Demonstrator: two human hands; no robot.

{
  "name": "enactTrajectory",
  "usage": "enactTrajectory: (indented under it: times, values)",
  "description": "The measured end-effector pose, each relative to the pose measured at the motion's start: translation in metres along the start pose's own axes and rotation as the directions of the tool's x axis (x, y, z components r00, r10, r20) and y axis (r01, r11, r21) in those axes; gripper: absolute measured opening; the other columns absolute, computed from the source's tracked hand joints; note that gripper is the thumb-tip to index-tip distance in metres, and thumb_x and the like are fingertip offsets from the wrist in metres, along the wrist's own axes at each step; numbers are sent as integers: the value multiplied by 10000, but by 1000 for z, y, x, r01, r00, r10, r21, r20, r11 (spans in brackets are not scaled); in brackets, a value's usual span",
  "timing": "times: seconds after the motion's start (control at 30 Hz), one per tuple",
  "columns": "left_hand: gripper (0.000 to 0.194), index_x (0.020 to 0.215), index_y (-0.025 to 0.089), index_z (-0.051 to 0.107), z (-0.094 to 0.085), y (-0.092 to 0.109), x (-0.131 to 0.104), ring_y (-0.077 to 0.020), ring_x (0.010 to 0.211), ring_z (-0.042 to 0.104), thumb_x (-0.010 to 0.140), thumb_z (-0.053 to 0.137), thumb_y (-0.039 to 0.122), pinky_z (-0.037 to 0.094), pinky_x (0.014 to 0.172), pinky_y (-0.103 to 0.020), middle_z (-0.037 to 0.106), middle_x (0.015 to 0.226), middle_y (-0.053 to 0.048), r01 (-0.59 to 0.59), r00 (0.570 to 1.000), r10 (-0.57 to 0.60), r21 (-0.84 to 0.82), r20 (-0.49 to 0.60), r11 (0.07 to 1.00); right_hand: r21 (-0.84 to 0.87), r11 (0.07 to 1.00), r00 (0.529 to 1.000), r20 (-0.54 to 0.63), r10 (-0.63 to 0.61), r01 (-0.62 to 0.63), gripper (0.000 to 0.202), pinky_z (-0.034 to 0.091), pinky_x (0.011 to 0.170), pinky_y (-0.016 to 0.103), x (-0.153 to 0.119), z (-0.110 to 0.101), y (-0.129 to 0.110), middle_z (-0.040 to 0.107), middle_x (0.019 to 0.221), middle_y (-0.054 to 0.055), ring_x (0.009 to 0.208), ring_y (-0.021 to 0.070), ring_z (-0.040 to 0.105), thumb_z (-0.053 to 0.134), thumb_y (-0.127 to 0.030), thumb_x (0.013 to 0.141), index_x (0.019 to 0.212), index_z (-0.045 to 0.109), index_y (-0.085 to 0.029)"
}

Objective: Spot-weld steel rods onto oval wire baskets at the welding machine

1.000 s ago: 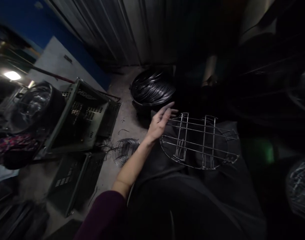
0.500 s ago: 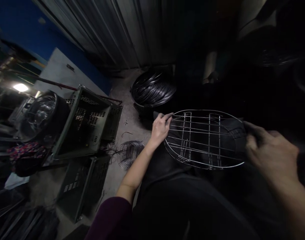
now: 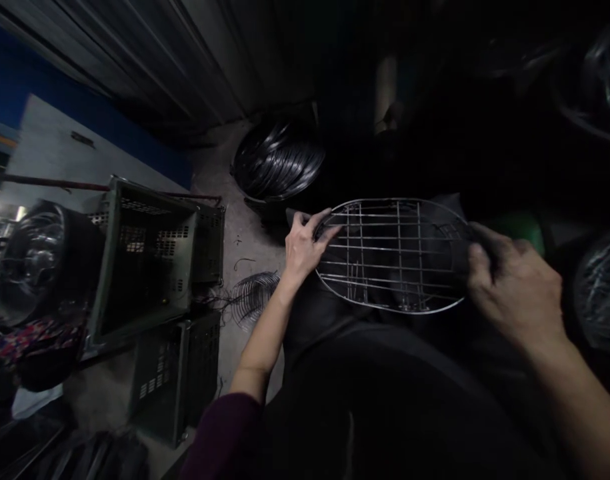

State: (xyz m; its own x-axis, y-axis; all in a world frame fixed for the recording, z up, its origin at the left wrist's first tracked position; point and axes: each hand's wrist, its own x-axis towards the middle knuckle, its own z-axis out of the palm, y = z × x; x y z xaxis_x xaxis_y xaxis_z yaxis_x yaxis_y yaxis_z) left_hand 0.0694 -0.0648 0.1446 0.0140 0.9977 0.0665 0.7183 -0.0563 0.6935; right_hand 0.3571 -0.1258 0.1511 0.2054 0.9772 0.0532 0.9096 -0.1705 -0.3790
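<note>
An oval wire rack (image 3: 379, 247) of thin silvery rods lies almost level over my dark-clothed lap. Its left end is pinched by my left hand (image 3: 303, 248), fingers along the rim and thumb over the wires. At the other end, my right hand (image 3: 519, 287) is closed on the rim, with darkened fingers partly lost in shadow. Dark material (image 3: 447, 257) shows through the rods beside the right hand; whether it is held too I cannot tell.
A bucket of coiled dark wire (image 3: 279, 160) stands ahead to the left. Green perforated crates (image 3: 102, 267) sit at the left, near a loose wire coil (image 3: 252, 297) on the floor. A container of shiny wire pieces (image 3: 605, 293) is at the far right.
The view has turned rightward, so the surroundings sit farther left. The rack and both hands appear slightly higher and farther left, with the same hold.
</note>
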Motion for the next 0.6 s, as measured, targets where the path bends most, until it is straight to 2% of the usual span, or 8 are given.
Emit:
enactTrajectory:
  times: [0.1,0.2,0.3,0.37,0.4,0.47,0.53,0.6]
  values:
    - [494,1294,254,624,5,-8,-8,-215,1135,568,876,639,519,442,1053,-369,567,1174,-65,-7,999,10,-51,46,999,124,990,988,146,50,-68,675,485,982,493,-12,7,8,542,1363,174,1211,320,555,415,-517,907,1503,395,-202]
    - [492,1389,281,516,10,-18,-14,-240,1325,491,950,522,503,337,1168,-431,552,1379,-72,10,988,30,-257,151,966,304,940,970,229,86,-155,769,398,1086,529,-29,26,14,345,1550,173,1376,320,416,408,-536,915,1568,190,-194]
    - [546,1471,292,404,9,-20,-16,-223,1402,446,974,454,512,286,1214,-408,489,1499,-60,89,971,27,-464,238,882,448,887,987,156,48,-114,789,355,1128,521,-42,42,18,316,1561,190,1402,293,388,367,-586,927,1564,143,-179]
    - [599,1490,295,378,7,-18,-14,-227,1449,393,951,482,535,260,1234,-397,427,1555,-47,167,966,-38,-502,256,849,476,879,997,68,-35,-1,767,399,1102,497,-34,48,25,434,1486,184,1349,283,458,315,-640,925,1531,266,-174]
    - [624,1498,307,363,8,-18,-13,-230,1459,380,936,509,537,259,1238,-398,412,1567,-37,207,963,-81,-507,258,837,452,890,997,27,-79,59,731,447,1060,472,-22,49,33,520,1412,161,1284,271,523,281,-656,926,1480,378,-189]
    - [641,1501,320,356,13,-22,-11,-238,1458,385,925,523,545,279,1234,-403,440,1549,-36,246,959,-124,-538,253,806,308,944,992,-79,-97,116,643,512,973,404,22,38,57,646,1232,110,1139,229,619,230,-628,950,1307,576,-221]
    - [625,1484,321,388,19,-30,-10,-249,1461,379,920,528,551,269,1240,-413,444,1546,-32,247,964,-136,-568,230,785,122,992,973,-230,-16,45,558,523,937,362,77,8,88,685,1113,105,1058,205,645,258,-563,979,1154,655,-212]
    - [607,1474,323,407,22,-37,-12,-251,1464,373,925,510,560,255,1246,-414,446,1544,-27,245,967,-147,-592,210,768,-1,997,923,-378,76,-83,472,506,960,399,133,-31,114,670,1111,149,1072,224,626,359,-499,984,1146,646,-161]
